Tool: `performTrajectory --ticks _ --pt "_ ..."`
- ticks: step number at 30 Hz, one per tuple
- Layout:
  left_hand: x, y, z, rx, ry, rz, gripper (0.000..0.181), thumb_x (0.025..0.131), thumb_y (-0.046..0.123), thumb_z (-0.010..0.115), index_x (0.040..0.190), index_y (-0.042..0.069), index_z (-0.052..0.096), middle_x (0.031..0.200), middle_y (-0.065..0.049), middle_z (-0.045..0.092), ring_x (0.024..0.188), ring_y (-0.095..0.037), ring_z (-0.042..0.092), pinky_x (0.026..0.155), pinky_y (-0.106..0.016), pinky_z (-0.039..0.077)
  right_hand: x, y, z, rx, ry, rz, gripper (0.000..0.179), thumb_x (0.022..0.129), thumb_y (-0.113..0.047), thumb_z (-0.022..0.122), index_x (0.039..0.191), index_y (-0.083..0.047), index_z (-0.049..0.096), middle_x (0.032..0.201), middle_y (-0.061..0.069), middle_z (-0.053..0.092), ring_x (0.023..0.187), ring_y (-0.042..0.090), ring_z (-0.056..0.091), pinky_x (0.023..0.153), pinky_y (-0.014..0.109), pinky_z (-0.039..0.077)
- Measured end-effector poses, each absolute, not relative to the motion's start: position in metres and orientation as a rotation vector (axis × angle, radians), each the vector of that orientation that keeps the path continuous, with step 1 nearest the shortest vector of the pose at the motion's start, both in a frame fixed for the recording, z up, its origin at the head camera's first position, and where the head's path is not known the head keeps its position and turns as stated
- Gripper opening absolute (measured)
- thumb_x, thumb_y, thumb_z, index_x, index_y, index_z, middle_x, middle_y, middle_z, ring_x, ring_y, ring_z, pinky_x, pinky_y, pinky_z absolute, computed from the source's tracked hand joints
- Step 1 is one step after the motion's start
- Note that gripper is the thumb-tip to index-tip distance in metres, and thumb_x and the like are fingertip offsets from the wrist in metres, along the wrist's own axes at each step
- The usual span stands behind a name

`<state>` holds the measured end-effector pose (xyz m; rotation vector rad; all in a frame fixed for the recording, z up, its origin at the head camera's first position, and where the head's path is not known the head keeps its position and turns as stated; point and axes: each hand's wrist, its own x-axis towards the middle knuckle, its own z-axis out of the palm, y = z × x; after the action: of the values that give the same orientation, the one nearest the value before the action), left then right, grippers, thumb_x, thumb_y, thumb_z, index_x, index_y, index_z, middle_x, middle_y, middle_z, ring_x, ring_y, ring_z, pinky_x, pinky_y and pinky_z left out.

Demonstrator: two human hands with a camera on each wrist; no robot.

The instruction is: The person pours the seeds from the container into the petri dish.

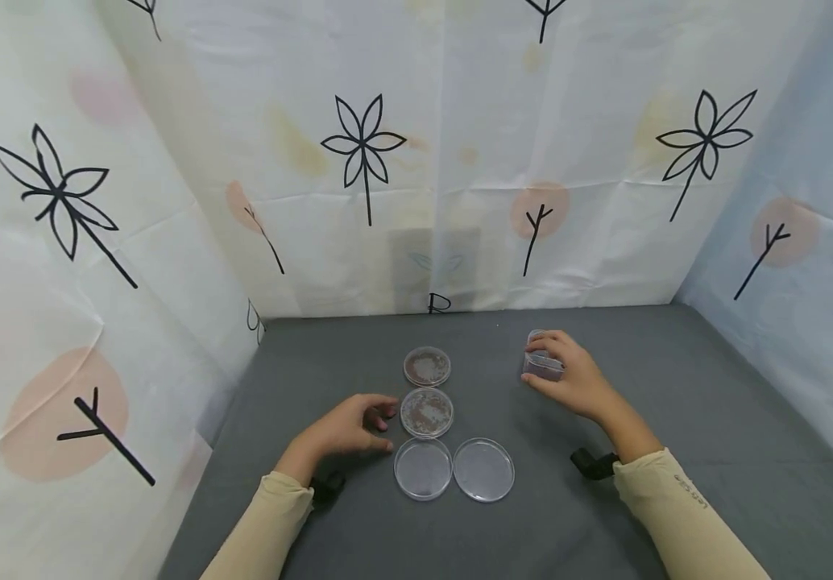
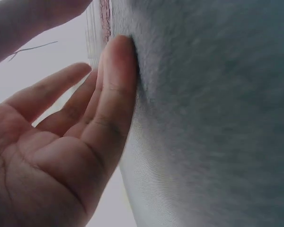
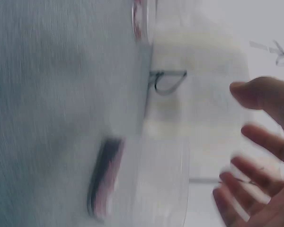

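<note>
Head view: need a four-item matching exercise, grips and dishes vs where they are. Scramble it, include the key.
1. Left grip
2. Right grip
3. Clear dishes
4. Brown dishes

A. At the container
B. One behind the other
C. Just left of the dishes
D. Side by side

Pairs: 1-C, 2-A, 3-D, 4-B

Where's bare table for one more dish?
Free: grey table between right hand and right curtain; also the gap between round dishes and clear container. Crowded: centre, dishes close together, left hand beside them.
</note>
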<state>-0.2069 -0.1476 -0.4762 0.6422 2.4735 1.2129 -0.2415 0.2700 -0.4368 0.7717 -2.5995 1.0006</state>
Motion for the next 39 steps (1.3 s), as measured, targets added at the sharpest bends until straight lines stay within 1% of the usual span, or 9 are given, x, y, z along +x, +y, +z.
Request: performTrajectory --ticks 5,7,10,14,18,23,28,33,39 --pt "-0.192 -0.149 -0.477 0.677 2.386 1.213 0.07 0.084 0.008 0.091 0.146 -0.002 0.061 0.123 -0.013 0.068 0.105 -0.022 0.065 0.084 -0.026 0.061 -0.246 0.293 -0.436 0.482 -2.716 1.021 0.072 0.093 -0.019 0.084 0.153 0.001 0.048 0.158 0.034 0.033 0.143 0.056 0.034 0.105 0.079 0.04" --pt "-0.187 -0.148 -0.478 0.694 2.359 1.231 0.07 0.082 0.007 0.092 0.145 -0.002 0.062 0.123 -0.014 0.068 0.105 -0.022 0.064 0.085 -0.025 0.062 -0.248 0.3 -0.437 0.407 -2.768 1.035 0.08 0.095 -0.022 0.082 0.159 0.0 0.039 0.161 0.036 0.026 0.146 0.059 0.028 0.107 0.081 0.037" --pt "-0.18 -0.146 -0.478 0.706 2.347 1.235 0.07 0.08 0.006 0.093 0.144 -0.002 0.063 0.126 -0.014 0.067 0.106 -0.022 0.064 0.085 -0.025 0.062 -0.25 0.306 -0.44 0.355 -2.819 1.052 0.09 0.096 -0.027 0.081 0.164 0.001 0.029 0.163 0.038 0.02 0.149 0.06 0.024 0.11 0.082 0.033" --pt "-0.173 -0.14 -0.479 0.693 2.331 1.246 0.075 0.078 0.01 0.096 0.144 0.002 0.063 0.13 -0.013 0.066 0.106 -0.02 0.064 0.085 -0.024 0.063 -0.253 0.31 -0.442 0.343 -2.851 1.077 0.098 0.096 -0.029 0.081 0.167 0.003 0.02 0.163 0.04 0.018 0.147 0.06 0.027 0.11 0.08 0.037" --pt "-0.168 -0.132 -0.482 0.699 2.35 1.266 0.082 0.073 0.017 0.1 0.145 0.003 0.063 0.13 -0.013 0.065 0.106 -0.02 0.065 0.085 -0.022 0.062 -0.256 0.312 -0.445 0.343 -2.855 1.145 0.101 0.096 -0.028 0.08 0.167 0.004 0.015 0.162 0.041 0.018 0.146 0.059 0.03 0.109 0.077 0.042" --pt "-0.163 -0.125 -0.483 0.7 2.408 1.28 0.084 0.069 0.022 0.103 0.142 0.002 0.065 0.123 -0.011 0.065 0.107 -0.021 0.064 0.087 -0.022 0.062 -0.261 0.312 -0.449 0.338 -2.853 1.256 0.107 0.096 -0.027 0.081 0.169 0.002 0.007 0.164 0.04 0.016 0.149 0.06 0.026 0.116 0.076 0.037" --pt "-0.16 -0.12 -0.482 0.713 2.445 1.283 0.084 0.068 0.025 0.103 0.139 -0.001 0.066 0.121 -0.011 0.064 0.111 -0.024 0.064 0.088 -0.022 0.062 -0.265 0.31 -0.45 0.315 -2.86 1.354 0.115 0.095 -0.028 0.083 0.17 -0.001 0.0 0.169 0.038 0.012 0.153 0.061 0.022 0.12 0.074 0.035" --pt "-0.161 -0.118 -0.483 0.706 2.449 1.286 0.084 0.07 0.024 0.103 0.14 -0.002 0.064 0.123 -0.012 0.064 0.113 -0.024 0.064 0.089 -0.019 0.061 -0.268 0.31 -0.449 0.3 -2.878 1.402 0.116 0.095 -0.028 0.082 0.17 -0.003 -0.002 0.172 0.037 0.007 0.154 0.063 0.018 0.12 0.076 0.033" --pt "-0.16 -0.118 -0.483 0.689 2.432 1.321 0.085 0.071 0.02 0.102 0.142 -0.003 0.062 0.127 -0.014 0.063 0.116 -0.026 0.065 0.093 -0.02 0.061 -0.27 0.306 -0.447 0.294 -2.906 1.431 0.116 0.095 -0.026 0.082 0.171 -0.005 -0.004 0.172 0.037 0.004 0.155 0.064 0.012 0.118 0.078 0.032"
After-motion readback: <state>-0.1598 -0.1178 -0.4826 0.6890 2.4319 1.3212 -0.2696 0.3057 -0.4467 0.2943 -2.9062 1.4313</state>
